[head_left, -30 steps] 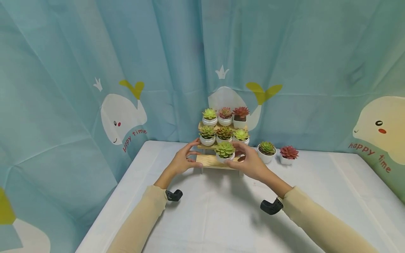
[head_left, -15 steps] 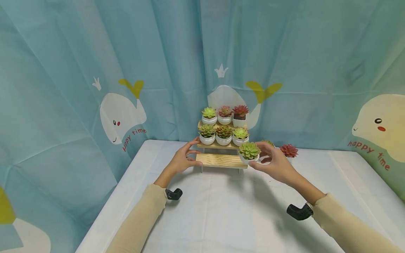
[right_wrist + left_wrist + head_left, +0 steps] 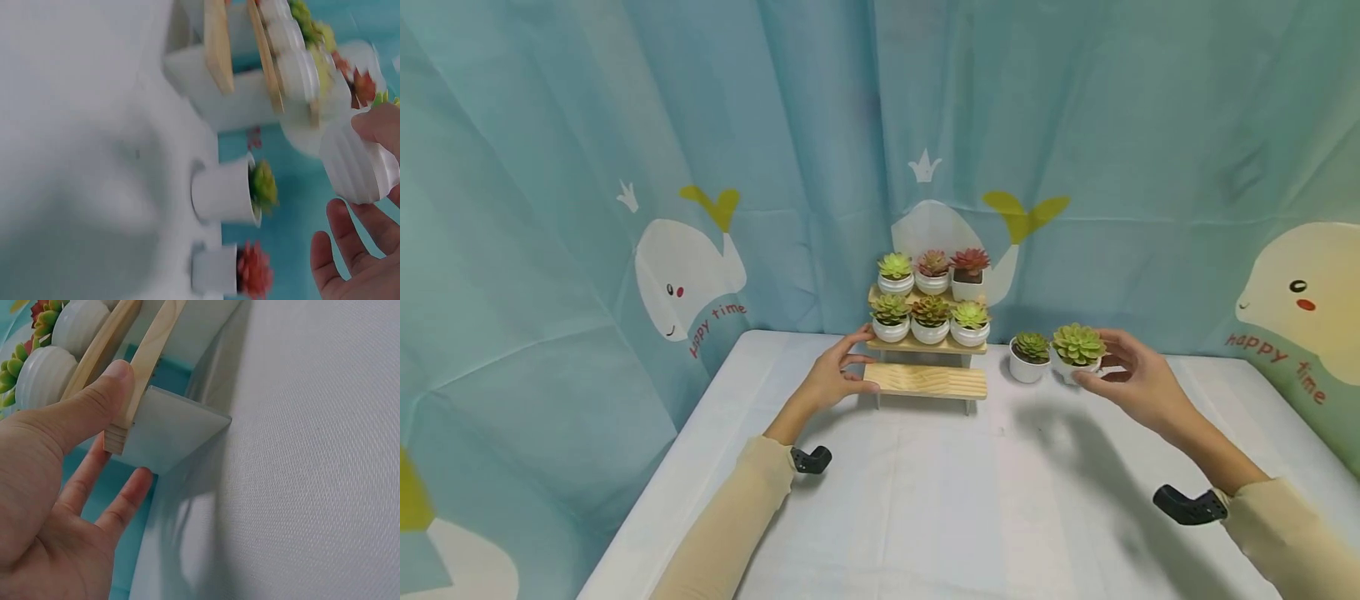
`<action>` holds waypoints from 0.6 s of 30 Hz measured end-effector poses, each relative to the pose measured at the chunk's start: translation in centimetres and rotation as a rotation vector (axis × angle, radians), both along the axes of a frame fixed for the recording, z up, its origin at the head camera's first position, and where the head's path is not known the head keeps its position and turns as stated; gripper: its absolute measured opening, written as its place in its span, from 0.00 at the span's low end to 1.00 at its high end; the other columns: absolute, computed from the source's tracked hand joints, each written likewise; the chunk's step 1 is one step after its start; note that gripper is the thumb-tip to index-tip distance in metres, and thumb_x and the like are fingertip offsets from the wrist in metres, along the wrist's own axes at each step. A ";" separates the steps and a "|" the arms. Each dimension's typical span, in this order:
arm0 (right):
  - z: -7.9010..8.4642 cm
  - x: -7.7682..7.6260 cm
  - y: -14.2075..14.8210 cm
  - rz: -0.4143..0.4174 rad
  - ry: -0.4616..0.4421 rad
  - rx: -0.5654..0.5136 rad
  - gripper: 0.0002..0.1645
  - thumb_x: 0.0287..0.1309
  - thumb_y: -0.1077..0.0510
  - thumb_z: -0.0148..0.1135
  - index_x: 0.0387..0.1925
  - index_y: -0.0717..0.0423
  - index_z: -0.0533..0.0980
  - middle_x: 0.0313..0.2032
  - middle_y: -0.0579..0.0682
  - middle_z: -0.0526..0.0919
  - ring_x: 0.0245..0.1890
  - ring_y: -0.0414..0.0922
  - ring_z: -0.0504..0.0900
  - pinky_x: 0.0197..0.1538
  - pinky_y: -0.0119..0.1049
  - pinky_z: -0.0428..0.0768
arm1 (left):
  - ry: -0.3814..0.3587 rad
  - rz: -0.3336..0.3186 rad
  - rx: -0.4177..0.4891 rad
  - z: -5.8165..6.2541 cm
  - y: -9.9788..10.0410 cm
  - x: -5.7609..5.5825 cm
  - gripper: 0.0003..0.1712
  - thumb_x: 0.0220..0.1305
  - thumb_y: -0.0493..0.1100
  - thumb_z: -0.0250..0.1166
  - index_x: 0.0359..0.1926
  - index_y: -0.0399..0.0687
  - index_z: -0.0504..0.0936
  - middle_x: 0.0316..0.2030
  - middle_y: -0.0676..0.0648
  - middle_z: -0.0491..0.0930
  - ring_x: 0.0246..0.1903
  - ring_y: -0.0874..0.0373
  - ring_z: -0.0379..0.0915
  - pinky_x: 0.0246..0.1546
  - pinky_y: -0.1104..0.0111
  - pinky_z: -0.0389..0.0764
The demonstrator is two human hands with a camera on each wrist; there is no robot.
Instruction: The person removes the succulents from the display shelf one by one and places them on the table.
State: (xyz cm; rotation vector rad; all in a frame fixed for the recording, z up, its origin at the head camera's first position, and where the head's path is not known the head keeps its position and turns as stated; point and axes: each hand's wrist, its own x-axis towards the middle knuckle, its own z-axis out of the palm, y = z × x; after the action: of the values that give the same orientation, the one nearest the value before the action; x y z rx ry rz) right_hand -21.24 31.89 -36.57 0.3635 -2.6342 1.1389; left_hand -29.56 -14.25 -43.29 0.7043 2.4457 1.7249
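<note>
In the head view, my right hand (image 3: 1142, 392) holds a potted green succulent (image 3: 1078, 347) by its white pot, thumb in front and fingers behind. The right wrist view shows this ribbed white pot (image 3: 355, 156) raised off the table. My left hand (image 3: 831, 379) grips the left end of a tiered wooden plant stand (image 3: 928, 381), its thumb on the bottom plank (image 3: 145, 369) in the left wrist view. That bottom plank is bare. Potted succulents (image 3: 930, 320) fill the two upper tiers, three on each.
Right of the stand, another green succulent (image 3: 1028, 357) stands in a white pot on the white-covered table (image 3: 940, 500). A red succulent (image 3: 253, 270) in a white pot stands beside it, hidden in the head view. A blue curtain (image 3: 820, 125) hangs behind.
My right hand has carried the green succulent from over the bottom plank rightward, past the stand's end, to beside the green succulent on the table. The left hand has stayed at the stand.
</note>
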 end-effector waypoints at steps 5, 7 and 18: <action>-0.3 -0.3 2.8 -0.063 -0.008 -0.022 0.41 0.63 0.51 0.74 0.71 0.59 0.66 0.54 0.35 0.78 0.43 0.26 0.76 0.39 0.21 0.75 | 0.004 0.003 -0.002 0.1 0.0 0.1 0.50 0.55 0.31 0.78 0.75 0.50 0.66 0.81 0.54 0.50 0.63 0.46 0.75 0.49 0.55 0.84; -0.6 -0.3 3.7 -0.081 -0.020 -0.030 0.42 0.64 0.50 0.73 0.71 0.60 0.65 0.51 0.26 0.75 0.43 0.25 0.76 0.38 0.21 0.75 | 0.007 0.002 0.000 0.0 -0.1 0.1 0.49 0.55 0.31 0.78 0.75 0.50 0.66 0.81 0.54 0.51 0.63 0.45 0.75 0.48 0.54 0.84; -2.4 -1.3 6.9 -0.156 -0.089 -0.061 0.47 0.64 0.46 0.72 0.74 0.63 0.61 0.58 0.44 0.77 0.41 0.20 0.73 0.36 0.21 0.77 | 0.004 -0.008 0.007 -0.1 0.0 -0.1 0.49 0.56 0.31 0.78 0.76 0.51 0.66 0.81 0.54 0.50 0.64 0.44 0.74 0.48 0.55 0.83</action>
State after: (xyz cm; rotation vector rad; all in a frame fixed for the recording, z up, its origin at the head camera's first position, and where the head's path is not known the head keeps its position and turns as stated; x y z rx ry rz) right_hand -22.49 38.82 -38.95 0.0960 -2.6419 1.2064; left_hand -29.66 -14.29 -43.37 0.7181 2.4369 1.7318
